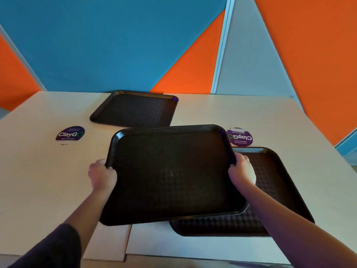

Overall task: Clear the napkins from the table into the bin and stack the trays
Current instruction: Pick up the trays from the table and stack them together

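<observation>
Tray (173, 175) gripped between both hands, seemingly lifted

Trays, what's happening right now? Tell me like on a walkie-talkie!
Left hand and right hand grip the near tray, lifted. It overlaps the right tray. Far tray untouched. No napkins seen.

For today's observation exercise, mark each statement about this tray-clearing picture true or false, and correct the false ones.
1. Both hands grip one tray. True: the left hand and right hand hold the lifted tray by its sides.
2. Only two trays are visible. False: there are three, counting the far tray and the right tray.
3. The lifted tray overlaps the right tray. True.
4. Napkins lie on the far tray. False: it looks bare.
5. Two purple stickers are on the table. True.
</observation>
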Demonstrator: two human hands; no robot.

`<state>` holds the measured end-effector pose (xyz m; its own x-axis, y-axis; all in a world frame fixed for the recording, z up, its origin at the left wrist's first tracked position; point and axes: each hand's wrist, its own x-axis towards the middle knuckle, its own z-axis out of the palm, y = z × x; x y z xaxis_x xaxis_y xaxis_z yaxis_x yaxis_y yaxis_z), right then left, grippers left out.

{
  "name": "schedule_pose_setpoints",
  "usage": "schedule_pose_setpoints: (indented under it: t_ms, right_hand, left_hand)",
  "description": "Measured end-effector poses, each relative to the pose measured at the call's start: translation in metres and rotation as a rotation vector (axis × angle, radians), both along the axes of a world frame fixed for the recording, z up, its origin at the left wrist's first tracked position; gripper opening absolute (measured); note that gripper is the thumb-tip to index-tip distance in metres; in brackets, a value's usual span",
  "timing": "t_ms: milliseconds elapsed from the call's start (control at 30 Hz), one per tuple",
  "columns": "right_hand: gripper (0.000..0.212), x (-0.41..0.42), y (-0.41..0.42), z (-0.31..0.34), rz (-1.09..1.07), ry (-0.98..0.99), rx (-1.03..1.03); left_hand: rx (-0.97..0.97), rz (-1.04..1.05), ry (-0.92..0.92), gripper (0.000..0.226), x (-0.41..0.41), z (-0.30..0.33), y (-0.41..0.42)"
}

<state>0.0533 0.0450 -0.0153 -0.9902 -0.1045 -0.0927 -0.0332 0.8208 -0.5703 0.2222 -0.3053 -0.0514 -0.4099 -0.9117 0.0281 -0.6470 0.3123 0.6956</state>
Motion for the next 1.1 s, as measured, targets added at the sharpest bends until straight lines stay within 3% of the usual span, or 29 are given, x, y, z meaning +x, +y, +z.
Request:
schedule_pose_setpoints:
  t_ms: [333, 533, 700, 833, 1100]
  right_hand:
    - [0.051, -0.047, 0.131, -0.014, -0.144, -0.056, -0.019]
    - [0.037, -0.055, 0.182, -0.026, -0.143, -0.082, 0.017]
    - [0.035, -0.061, 0.19, -0.035, -0.083, -0.086, 0.029]
    - [0.039, -0.061, 0.184, -0.042, -0.069, -0.09, 0.08]
    - [0.027, -0.057, 0.18, -0.04, -0.055, -0.125, 0.401]
  left_hand:
    - [0.096, -0.139, -0.007, 0.031, -0.069, -0.015, 0.123]
    - [0.131, -0.219, -0.063, 0.026, -0.082, -0.031, 0.177]
    - [0.054, -0.192, -0.159, 0.033, -0.079, -0.039, 0.187]
    - [0.18, -0.227, -0.103, 0.036, -0.075, -0.037, 0.18]
    - [0.119, -0.339, -0.145, 0.039, -0.066, -0.031, 0.185]
